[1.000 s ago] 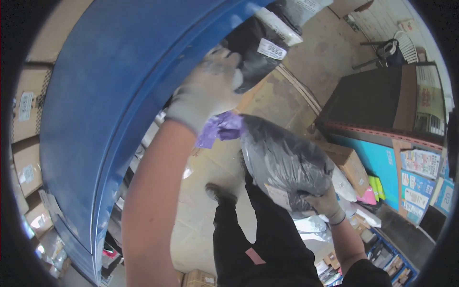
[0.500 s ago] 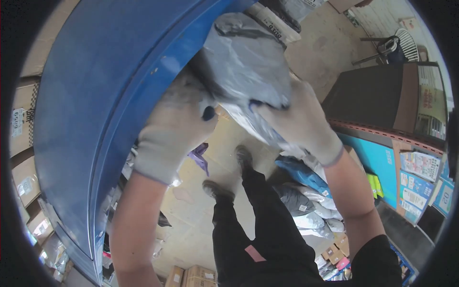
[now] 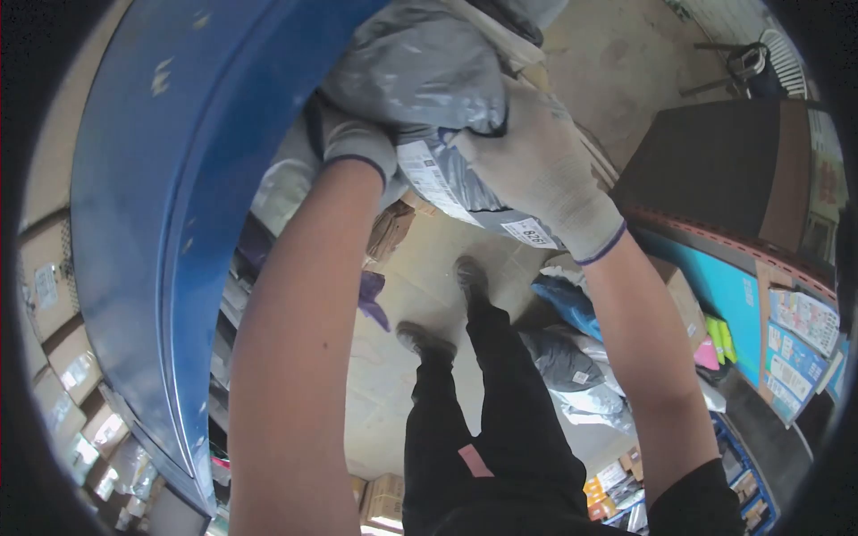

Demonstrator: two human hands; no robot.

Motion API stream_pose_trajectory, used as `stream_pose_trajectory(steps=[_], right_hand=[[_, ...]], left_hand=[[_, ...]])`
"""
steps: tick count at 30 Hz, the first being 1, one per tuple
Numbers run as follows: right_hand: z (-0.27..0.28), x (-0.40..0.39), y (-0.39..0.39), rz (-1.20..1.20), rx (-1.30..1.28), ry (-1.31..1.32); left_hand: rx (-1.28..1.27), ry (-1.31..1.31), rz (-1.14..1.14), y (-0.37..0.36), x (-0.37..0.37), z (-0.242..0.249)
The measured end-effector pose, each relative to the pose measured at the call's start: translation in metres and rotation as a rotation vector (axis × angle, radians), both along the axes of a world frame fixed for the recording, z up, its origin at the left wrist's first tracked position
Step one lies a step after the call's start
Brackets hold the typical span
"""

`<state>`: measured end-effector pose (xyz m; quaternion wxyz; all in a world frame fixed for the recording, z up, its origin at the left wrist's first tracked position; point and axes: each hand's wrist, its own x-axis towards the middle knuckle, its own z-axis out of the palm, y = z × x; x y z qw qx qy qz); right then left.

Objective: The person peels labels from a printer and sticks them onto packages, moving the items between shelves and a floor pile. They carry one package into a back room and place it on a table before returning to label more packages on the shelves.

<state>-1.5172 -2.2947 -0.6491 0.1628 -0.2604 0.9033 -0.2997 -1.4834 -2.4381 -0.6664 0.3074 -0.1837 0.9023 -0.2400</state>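
Note:
A bulging grey plastic mailing bag (image 3: pixel 420 67) sits at the top of the head view, against the blue metal shelf edge (image 3: pixel 241 98). My right hand (image 3: pixel 541 165), in a pale knitted glove, is closed on its right side, the fingers pressed into the plastic. Just below those fingers is a lower grey parcel (image 3: pixel 474 183) with white shipping labels, one marked 8261. My left hand (image 3: pixel 362 147), gloved too, reaches past the shelf edge beside the bag's lower left. Its fingers are hidden behind the parcels.
More plastic mailing bags (image 3: pixel 572 366) are piled on the floor to the right of my legs. Purple plastic (image 3: pixel 373 299) lies near my feet. A dark cabinet (image 3: pixel 706 170) stands at right, a metal chair (image 3: pixel 760 71) beyond it. Cardboard boxes (image 3: pixel 45 277) line the left.
My left hand has gone farther in past the shelf edge, its fingers now out of sight. Labels on the lower grey parcel have come into view. My right hand still grips the bag.

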Motion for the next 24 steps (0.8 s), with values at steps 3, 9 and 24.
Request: stream_pose_trajectory(steps=[3,9,24], right_hand=[[0.008,0.0,-0.003,0.118,0.119,0.038],[0.008,0.006,-0.006,0.245,0.126,0.225],[0.017,-0.011,-0.101,0.5,-0.035,0.081]], left_hand=[[0.05,-0.038,0.027,-0.018,0.0,-0.031],[0.982,0.851,0.169,-0.061,0.005,-0.104],[1.241,0.566,0.601,-0.078,0.058,-0.093]])
